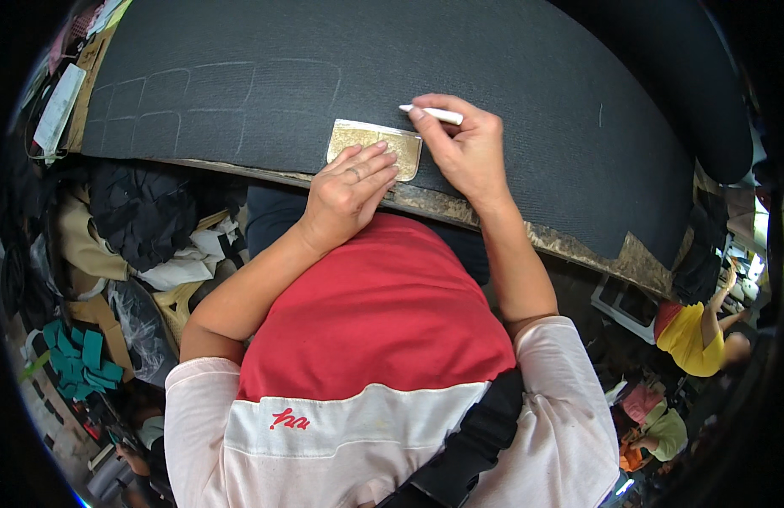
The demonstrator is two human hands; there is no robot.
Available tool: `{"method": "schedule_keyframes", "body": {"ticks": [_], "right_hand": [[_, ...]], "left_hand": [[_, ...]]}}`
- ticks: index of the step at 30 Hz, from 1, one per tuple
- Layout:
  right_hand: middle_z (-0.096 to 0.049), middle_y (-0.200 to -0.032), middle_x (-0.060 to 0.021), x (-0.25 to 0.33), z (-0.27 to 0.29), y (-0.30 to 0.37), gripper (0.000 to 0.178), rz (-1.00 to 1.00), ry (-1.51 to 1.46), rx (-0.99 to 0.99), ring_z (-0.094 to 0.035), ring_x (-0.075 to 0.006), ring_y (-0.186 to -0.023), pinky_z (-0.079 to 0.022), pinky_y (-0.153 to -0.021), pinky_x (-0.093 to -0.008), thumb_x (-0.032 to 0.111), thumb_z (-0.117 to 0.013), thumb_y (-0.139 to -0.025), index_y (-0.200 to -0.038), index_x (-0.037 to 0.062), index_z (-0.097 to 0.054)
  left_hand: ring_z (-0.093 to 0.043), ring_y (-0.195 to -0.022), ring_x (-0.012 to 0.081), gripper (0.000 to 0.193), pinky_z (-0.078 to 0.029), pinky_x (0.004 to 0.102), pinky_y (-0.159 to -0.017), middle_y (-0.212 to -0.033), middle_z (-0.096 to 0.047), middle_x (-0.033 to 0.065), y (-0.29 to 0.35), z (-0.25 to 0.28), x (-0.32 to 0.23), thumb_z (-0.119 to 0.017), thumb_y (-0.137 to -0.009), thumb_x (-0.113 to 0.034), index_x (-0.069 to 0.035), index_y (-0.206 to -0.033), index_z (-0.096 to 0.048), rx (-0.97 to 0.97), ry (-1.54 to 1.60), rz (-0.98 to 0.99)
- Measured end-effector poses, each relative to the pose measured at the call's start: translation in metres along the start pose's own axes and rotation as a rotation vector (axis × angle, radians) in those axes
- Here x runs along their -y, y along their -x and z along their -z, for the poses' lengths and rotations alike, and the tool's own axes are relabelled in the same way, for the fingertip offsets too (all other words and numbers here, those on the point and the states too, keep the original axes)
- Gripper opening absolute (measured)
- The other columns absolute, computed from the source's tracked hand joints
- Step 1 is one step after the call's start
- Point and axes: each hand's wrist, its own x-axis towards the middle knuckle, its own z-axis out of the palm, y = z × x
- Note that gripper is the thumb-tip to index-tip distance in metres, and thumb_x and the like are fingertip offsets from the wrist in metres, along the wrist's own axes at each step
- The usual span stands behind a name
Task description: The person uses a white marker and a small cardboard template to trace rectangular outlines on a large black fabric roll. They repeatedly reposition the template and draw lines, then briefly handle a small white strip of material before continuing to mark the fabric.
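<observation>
A wide sheet of ribbed black fabric (527,76) covers the table in front of me. On it, close to the near edge, lies a small tan template (358,135) with rounded lower corners and a whitish upper edge. My left hand (351,186) rests on this template with its fingers stretched out flat. A white marking chalk or pencil (443,115) is pinched in my right hand (470,148), its tip pointing left just above the template's upper right corner. Pale outlines (214,93) of similar rounded shapes run in two rows leftward from the template.
The table's worn wooden edge (443,201) runs along my front. A big black roll (697,85) lies at the far right. Dark cloth scraps (146,207) and teal pieces (80,360) are heaped at left. A person in yellow (692,343) is at the right.
</observation>
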Motion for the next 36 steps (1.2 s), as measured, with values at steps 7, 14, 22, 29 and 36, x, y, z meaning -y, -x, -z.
{"method": "schedule_keyframes", "body": {"ticks": [7,14,22,29,36], "right_hand": [[-0.067,-0.072,-0.0081,0.001,-0.029,-0.009,0.013,0.001,0.065,0.147,-0.061,-0.0080,-0.065,-0.048,-0.053,-0.0221,0.011,-0.066,-0.078,-0.087,0.0026,-0.069],[-0.062,-0.071,-0.0122,-0.004,-0.049,-0.021,0.013,0.193,0.241,0.187,-0.061,-0.0231,-0.060,-0.050,-0.055,-0.0328,0.013,-0.065,-0.073,-0.083,0.0052,-0.069],[-0.062,-0.068,-0.0160,0.004,0.011,0.001,0.009,-0.022,0.355,0.101,-0.062,-0.0272,-0.061,-0.049,-0.056,-0.0352,0.008,-0.063,-0.069,-0.074,0.0010,-0.066],[-0.055,-0.067,-0.0166,0.007,-0.010,0.037,0.014,0.273,0.650,0.043,-0.057,-0.0322,-0.067,-0.049,-0.061,-0.0403,0.005,-0.065,-0.068,-0.068,0.0007,-0.052],[-0.062,-0.065,-0.0123,0.022,0.014,0.044,0.005,0.042,0.201,0.226,-0.061,-0.0194,-0.058,-0.048,-0.054,-0.0309,0.002,-0.064,-0.069,-0.073,-0.0007,-0.061]], "left_hand": [[-0.064,-0.098,0.0281,0.017,-0.048,0.0379,-0.084,-0.096,-0.068,0.0132,-0.003,0.002,-0.002,-0.070,-0.070,0.001,0.000,-0.087,-0.068,0.001,0.038,0.022],[-0.064,-0.091,0.0270,0.016,-0.048,0.0388,-0.086,-0.095,-0.068,0.0117,-0.007,0.006,-0.007,-0.069,-0.071,-0.001,0.000,-0.086,-0.069,0.053,0.055,0.113],[-0.063,-0.101,0.0237,0.012,-0.048,0.0382,-0.088,-0.097,-0.068,0.0103,-0.008,0.004,-0.005,-0.070,-0.073,-0.003,-0.003,-0.086,-0.069,0.036,0.008,0.085],[-0.062,-0.103,0.0239,0.015,-0.047,0.0381,-0.089,-0.099,-0.068,0.0102,-0.007,0.004,-0.005,-0.069,-0.073,-0.002,-0.003,-0.087,-0.070,0.048,0.011,0.094],[-0.061,-0.106,0.0270,0.018,-0.045,0.0394,-0.094,-0.102,-0.067,0.0123,-0.020,0.008,-0.006,-0.067,-0.071,0.002,-0.001,-0.089,-0.069,0.095,0.068,0.136]]}}
